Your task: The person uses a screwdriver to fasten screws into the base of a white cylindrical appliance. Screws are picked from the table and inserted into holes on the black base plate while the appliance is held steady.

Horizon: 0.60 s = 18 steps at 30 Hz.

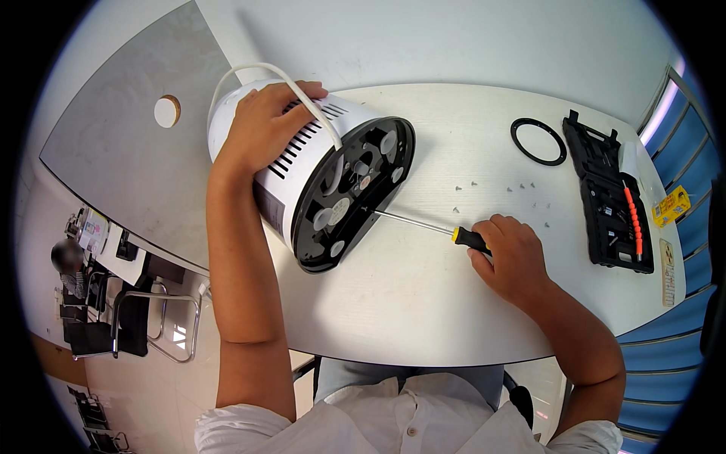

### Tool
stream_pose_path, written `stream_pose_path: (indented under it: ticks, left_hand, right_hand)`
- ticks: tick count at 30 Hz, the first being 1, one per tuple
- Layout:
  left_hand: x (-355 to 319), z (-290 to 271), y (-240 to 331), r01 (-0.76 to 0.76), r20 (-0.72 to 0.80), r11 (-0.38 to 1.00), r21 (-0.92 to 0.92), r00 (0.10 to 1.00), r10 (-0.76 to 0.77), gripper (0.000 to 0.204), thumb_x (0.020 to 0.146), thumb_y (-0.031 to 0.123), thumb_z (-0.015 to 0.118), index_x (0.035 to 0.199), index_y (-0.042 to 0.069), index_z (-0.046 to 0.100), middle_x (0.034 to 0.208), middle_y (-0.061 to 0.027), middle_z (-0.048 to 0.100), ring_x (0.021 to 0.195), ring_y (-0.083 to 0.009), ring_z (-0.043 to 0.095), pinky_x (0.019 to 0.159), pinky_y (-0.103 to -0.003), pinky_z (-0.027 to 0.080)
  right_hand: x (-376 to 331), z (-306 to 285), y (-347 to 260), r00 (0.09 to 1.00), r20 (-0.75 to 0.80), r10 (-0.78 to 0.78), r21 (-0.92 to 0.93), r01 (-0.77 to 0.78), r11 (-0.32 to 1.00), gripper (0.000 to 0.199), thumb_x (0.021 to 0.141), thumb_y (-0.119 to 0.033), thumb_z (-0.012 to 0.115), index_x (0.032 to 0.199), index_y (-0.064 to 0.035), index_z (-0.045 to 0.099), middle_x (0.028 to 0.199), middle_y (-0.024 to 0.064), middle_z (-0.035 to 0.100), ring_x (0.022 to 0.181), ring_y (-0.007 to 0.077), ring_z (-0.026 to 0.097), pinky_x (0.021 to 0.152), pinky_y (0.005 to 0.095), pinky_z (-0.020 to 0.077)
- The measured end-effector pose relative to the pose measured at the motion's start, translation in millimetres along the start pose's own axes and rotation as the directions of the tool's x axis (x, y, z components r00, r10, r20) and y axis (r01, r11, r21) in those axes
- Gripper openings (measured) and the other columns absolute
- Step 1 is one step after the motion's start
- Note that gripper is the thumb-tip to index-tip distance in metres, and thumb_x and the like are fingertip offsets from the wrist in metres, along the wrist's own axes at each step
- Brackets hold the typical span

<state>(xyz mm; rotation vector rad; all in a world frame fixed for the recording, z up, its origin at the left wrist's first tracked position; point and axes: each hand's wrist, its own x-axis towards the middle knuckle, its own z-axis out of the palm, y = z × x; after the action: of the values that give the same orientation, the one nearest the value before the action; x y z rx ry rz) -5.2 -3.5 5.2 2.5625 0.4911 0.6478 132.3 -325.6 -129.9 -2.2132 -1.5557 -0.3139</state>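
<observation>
A white appliance [302, 163] with a rounded body and slotted vents lies on its side on the table, its black base [333, 227] facing right. My left hand [274, 125] presses on top of the body, fingers bent over it, beside the white power cord [265, 66]. In my right hand [510, 253] is a screwdriver [423, 224] with a black and yellow handle. Its metal shaft runs left, and the tip meets the lower part of the base near a recess. Whether a screw sits under the tip is too small to make out.
Several small screws [509, 189] lie scattered on the white table [454, 318]. Farther right are a black ring [516, 140], an opened black tool case [597, 219] with an orange flexible shaft [634, 219], and a yellow box [671, 206]. A person sits far left.
</observation>
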Motion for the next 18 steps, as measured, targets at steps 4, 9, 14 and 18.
stream_pose_path:
  ticks: [4,9,14,18]
  left_hand:
    - [1.1,1.3,1.5,0.002,0.012,1.000,-0.014,1.000,-0.002,0.035,0.086,0.017,0.060,0.115,0.001,0.068,0.129,-0.0133,0.064,0.119,-0.0250,0.058,0.104,-0.031,0.041]
    - [5.5,-2.0,2.4,-0.020,0.073,1.000,0.020,0.997,0.019,0.037,0.087,0.020,0.061,0.117,0.001,0.068,0.131,-0.0136,0.062,0.118,-0.0251,0.058,0.103,-0.032,0.042]
    - [0.5,-10.3,1.5,-0.113,0.030,0.980,0.164,0.994,0.109,0.036,0.089,0.023,0.059,0.118,0.004,0.068,0.130,-0.0104,0.063,0.112,-0.0268,0.061,0.098,-0.033,0.045]
    - [-13.0,-14.1,26.7,0.076,-0.126,0.887,0.455,0.992,-0.021,0.035,0.092,0.031,0.054,0.110,0.008,0.072,0.119,-0.0074,0.069,0.101,-0.0286,0.066,0.092,-0.038,0.049]
  right_hand:
    - [0.2,-1.2,2.0,1.000,-0.030,-0.008,-0.015,0.007,1.000,0.022,0.073,-0.016,0.073,0.089,-0.0078,0.059,0.079,0.0045,0.055,0.072,0.0218,0.055,0.063,0.0369,0.0390]
    - [2.7,-7.8,5.0,0.999,-0.040,0.002,0.005,-0.002,1.000,0.020,0.071,-0.014,0.071,0.085,-0.0075,0.059,0.072,0.0041,0.054,0.066,0.0220,0.054,0.061,0.0372,0.0382]
    - [3.1,-8.4,11.1,0.998,-0.068,0.002,0.021,0.000,1.000,0.017,0.071,-0.014,0.070,0.082,-0.0074,0.059,0.067,0.0044,0.054,0.062,0.0225,0.054,0.060,0.0375,0.0384]
    - [3.9,-10.7,11.7,0.998,-0.056,0.022,0.037,-0.020,0.999,0.017,0.070,-0.014,0.070,0.082,-0.0072,0.058,0.067,0.0046,0.054,0.061,0.0231,0.054,0.060,0.0377,0.0388]
